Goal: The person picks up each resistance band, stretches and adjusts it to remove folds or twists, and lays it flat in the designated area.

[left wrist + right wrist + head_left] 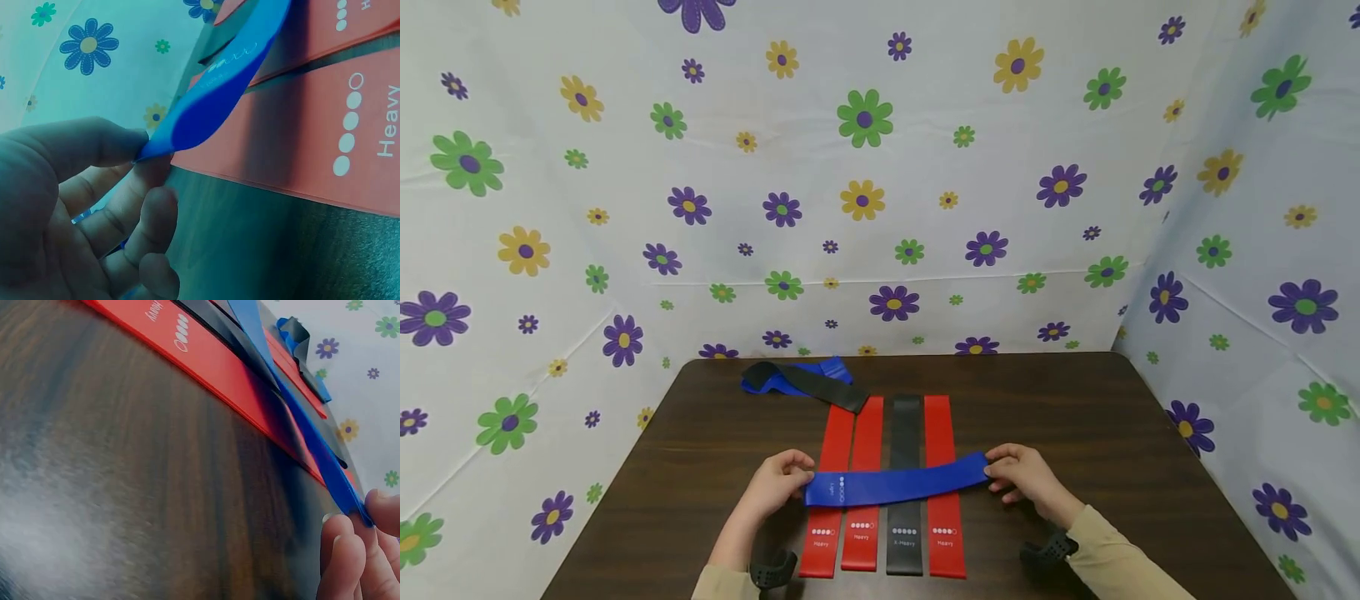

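Note:
A blue resistance band (895,486) marked "Light" stretches crosswise above several flat bands in the head view. My left hand (778,482) pinches its left end between thumb and fingers, as the left wrist view shows close up. At the other end my right hand (1028,477) pinches the band, its tip between thumb and fingers (342,550). Beneath it lie red bands marked "Heavy", one at the left (822,533), one beside it (861,537) and one at the right (945,537). Between the last two runs a black "X-Heavy" band (905,542).
Behind the row, a crumpled blue band (831,369) and a black band (820,386) lie tangled, the black one's end overlapping the left red bands. The dark wooden table (1060,400) meets a flowered cloth (865,208) at its back and sides.

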`<act>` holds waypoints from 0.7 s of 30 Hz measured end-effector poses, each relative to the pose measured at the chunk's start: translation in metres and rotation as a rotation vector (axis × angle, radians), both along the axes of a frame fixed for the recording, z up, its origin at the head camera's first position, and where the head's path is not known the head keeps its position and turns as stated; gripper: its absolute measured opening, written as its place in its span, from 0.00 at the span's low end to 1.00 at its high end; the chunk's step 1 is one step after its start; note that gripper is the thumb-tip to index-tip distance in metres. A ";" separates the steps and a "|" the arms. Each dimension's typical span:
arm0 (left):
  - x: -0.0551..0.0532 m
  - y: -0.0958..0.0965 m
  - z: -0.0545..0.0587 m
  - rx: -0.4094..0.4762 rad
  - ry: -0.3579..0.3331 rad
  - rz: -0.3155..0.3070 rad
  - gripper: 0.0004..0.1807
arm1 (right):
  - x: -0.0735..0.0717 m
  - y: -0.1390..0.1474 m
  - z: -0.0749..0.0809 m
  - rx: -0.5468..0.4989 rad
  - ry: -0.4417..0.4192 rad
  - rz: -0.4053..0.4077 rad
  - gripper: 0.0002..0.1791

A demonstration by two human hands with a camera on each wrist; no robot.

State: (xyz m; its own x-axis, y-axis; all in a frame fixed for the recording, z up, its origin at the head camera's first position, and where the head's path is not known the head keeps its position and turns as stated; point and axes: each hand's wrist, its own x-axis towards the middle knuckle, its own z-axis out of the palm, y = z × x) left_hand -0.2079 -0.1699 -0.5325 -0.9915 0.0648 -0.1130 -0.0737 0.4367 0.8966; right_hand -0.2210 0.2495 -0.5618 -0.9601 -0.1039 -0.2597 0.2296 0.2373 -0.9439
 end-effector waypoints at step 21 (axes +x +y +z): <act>0.006 -0.001 0.000 0.001 -0.064 -0.088 0.11 | -0.028 0.008 0.020 0.126 -0.044 0.136 0.18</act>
State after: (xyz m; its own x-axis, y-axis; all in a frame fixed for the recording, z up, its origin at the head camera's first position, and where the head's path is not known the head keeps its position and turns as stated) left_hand -0.2014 -0.1708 -0.5329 -0.9726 0.1518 -0.1762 -0.0924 0.4433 0.8916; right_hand -0.2486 0.2579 -0.5417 -0.9268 -0.1956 -0.3206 0.2283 0.3842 -0.8946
